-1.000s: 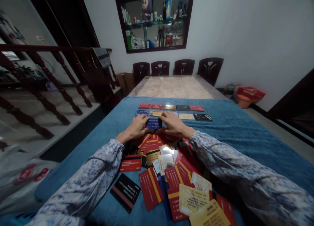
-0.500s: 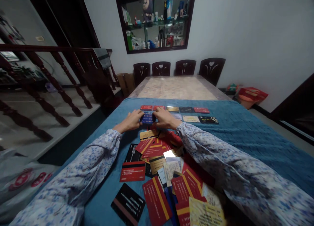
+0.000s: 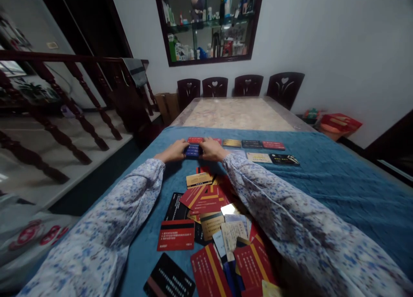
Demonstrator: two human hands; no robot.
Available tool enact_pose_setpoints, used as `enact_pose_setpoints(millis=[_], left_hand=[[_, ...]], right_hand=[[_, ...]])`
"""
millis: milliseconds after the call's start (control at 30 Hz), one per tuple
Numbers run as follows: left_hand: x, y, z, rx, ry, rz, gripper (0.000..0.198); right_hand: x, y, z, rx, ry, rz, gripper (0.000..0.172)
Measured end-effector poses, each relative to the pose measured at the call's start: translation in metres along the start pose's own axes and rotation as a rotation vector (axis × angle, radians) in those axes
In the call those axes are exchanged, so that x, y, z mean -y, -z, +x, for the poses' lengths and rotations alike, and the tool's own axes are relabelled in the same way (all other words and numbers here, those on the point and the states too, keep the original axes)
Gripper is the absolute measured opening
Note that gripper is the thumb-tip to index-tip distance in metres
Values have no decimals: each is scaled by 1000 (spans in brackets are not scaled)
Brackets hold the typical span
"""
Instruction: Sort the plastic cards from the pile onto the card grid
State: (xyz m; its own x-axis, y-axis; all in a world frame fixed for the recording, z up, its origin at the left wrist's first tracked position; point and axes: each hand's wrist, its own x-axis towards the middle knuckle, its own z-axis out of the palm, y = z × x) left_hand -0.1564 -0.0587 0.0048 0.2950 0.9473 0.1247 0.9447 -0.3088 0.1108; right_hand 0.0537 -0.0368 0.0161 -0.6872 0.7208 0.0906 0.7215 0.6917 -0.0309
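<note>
My arms stretch forward over the blue cloth (image 3: 322, 180), the sleeves almost parallel. My left hand (image 3: 174, 152) and right hand (image 3: 211, 150) meet palms down at a blue card (image 3: 192, 150). Each hand pinches one short end of it, the fingers curled inward. I cannot tell whether the blue card touches the cloth. Just beyond the blue card lies a red card (image 3: 195, 139). A gold card (image 3: 231, 143) and a black card (image 3: 284, 159) lie to its right. A loose pile of cards (image 3: 209, 211) lies on the side nearer me.

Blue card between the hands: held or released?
Held. Left hand and right hand pinch the blue card at its two ends. Whether it touches the cloth: cannot tell.
</note>
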Motion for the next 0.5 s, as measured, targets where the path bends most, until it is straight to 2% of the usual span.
enact_pose_setpoints(millis=[167,500], left_hand=[[7,-4,12,30,8,14,55],[11,-2,21,133,55,32,47]], right_hand=[[-3,-4,12,33,-3,12,50],[0,-4,23,88,-27,-28,46]])
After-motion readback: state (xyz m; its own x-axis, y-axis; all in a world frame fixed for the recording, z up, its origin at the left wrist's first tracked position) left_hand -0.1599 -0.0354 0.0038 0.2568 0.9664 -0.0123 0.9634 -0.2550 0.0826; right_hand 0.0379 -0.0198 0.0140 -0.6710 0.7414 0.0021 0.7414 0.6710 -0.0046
